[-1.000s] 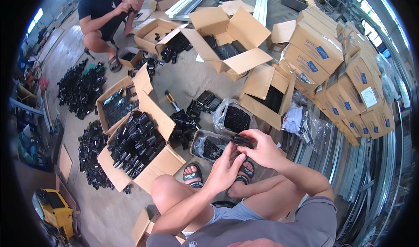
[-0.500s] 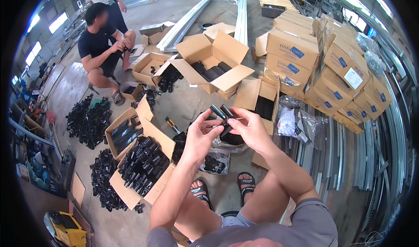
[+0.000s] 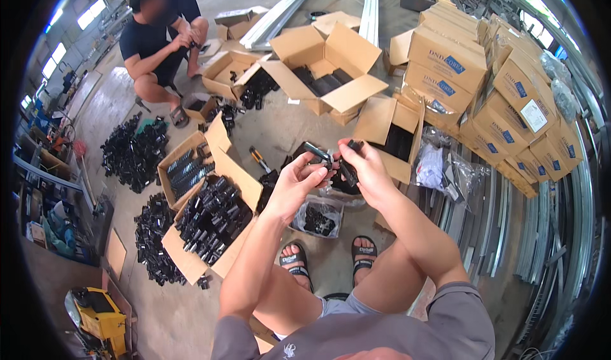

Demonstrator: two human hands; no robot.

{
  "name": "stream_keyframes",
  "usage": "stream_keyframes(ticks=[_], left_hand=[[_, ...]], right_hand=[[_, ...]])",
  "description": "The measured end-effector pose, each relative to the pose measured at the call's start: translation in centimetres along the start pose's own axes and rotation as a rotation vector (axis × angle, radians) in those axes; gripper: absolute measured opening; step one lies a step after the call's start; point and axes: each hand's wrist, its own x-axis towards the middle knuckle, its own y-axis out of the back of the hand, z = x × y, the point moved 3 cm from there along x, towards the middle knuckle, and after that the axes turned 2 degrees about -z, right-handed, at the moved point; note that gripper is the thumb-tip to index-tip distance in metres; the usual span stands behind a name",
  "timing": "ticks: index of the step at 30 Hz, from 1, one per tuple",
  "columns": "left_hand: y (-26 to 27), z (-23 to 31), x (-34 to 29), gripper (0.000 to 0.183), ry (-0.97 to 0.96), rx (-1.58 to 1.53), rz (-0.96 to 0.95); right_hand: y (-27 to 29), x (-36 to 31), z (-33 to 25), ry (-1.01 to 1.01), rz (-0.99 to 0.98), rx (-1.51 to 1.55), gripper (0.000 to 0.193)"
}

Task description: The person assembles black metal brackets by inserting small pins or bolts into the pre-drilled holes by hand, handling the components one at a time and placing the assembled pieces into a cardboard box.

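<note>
Above the floor in front of me, my left hand (image 3: pixel 298 185) is closed in a pinch on a short, glossy black tube-like part (image 3: pixel 316 151). Close beside it, my right hand (image 3: pixel 368 172) grips a dark block-like part (image 3: pixel 347 172) between thumb and fingers. A small gap separates the two parts, and their exact kind is too small to make out. Below my hands sits a plastic-lined container (image 3: pixel 332 231) of small black pieces. To the left, an open carton (image 3: pixel 240 249) is heaped with black tubular parts. An orange-handled tool (image 3: pixel 256 156) stands just left of my left hand.
Piles of black parts (image 3: pixel 135 153) lie on the floor at left. Open cartons (image 3: pixel 363 93) stand ahead, and stacked closed cartons (image 3: pixel 439 61) on a pallet at right. Long metal profiles (image 3: pixel 503 226) run along the right. A seated person (image 3: pixel 149 48) handles something at far left.
My hands have drawn apart; the black parts that were together are now separate, one in each hand. The whole view has shifted slightly.
</note>
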Motion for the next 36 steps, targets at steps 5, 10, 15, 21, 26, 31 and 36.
stream_keyframes(ticks=[5,10,15,21,26,31,36], left_hand=[[0.2,-2.6,0.2,0.038,0.118,-0.054,0.055],[-0.4,-2.2,0.0,0.041,0.08,-0.412,0.104],[-0.9,-2.1,-0.4,0.054,0.043,-0.541,0.054],[-1.1,-2.6,-0.7,0.044,0.055,-0.565,0.108],[-1.0,-2.4,-0.9,0.037,0.104,-0.539,0.102],[-1.0,-2.0,-1.1,0.033,0.071,-0.487,0.062],[-1.1,-1.9,-1.3,0.036,0.12,-0.462,0.05]], right_hand=[[0.5,0.8,1.2,0.148,-0.013,-0.133,0.029],[-1.1,1.3,2.3,0.475,-0.1,-0.274,0.033],[-1.7,1.3,2.5,0.505,-0.107,-0.262,0.035],[-1.9,1.3,3.5,0.556,0.0,-0.184,0.034],[-1.6,0.8,3.1,0.619,-0.035,-0.145,0.031],[-1.3,0.2,2.4,0.728,-0.057,-0.195,0.034],[-0.8,0.3,2.2,0.782,-0.087,-0.257,0.036]])
